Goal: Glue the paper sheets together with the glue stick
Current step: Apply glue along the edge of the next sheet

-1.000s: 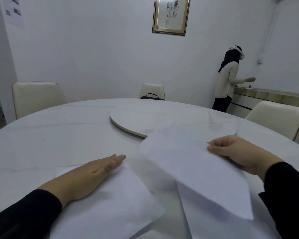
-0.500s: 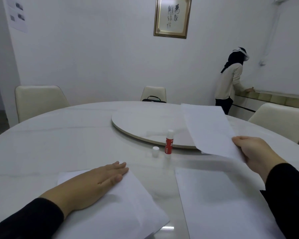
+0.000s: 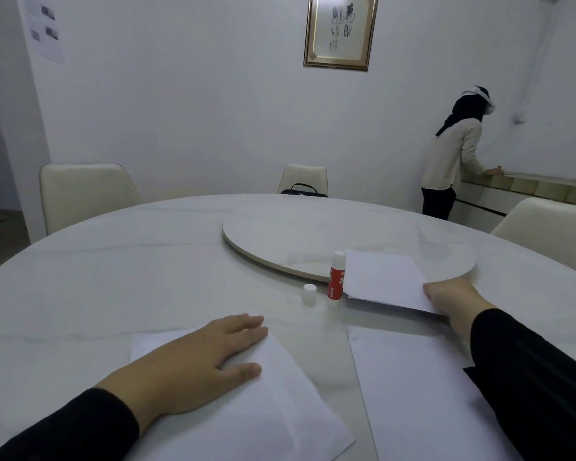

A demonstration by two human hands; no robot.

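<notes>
— What is the left hand (image 3: 197, 357) doing?

— It is lying flat, fingers straight, pressing on the left sheet (image 3: 263, 410) near the table's (image 3: 113, 277) front edge. It is gripping nothing.

— And going rightward?

— A small white cap (image 3: 309, 291) is standing on the table, and just beside it the glue stick (image 3: 336, 276) is standing upright, uncapped, red label facing us, right at the rim of the turntable (image 3: 280, 234).

— Is the stick touching any paper?

— The far sheet (image 3: 384, 281) is lying just right of it, its corner seeming to touch the stick; I cannot tell for sure. That sheet is resting partly over the turntable's rim.

— Who is holding it?

— The right hand (image 3: 454, 299) is pinching its near right corner, thumb on top. Below it, a third sheet (image 3: 419, 394) is lying flat on the table, partly under the right sleeve (image 3: 529, 377).

— Anything behind?

— Another person (image 3: 453, 154) is standing at a counter (image 3: 529, 188) by the wall.
</notes>
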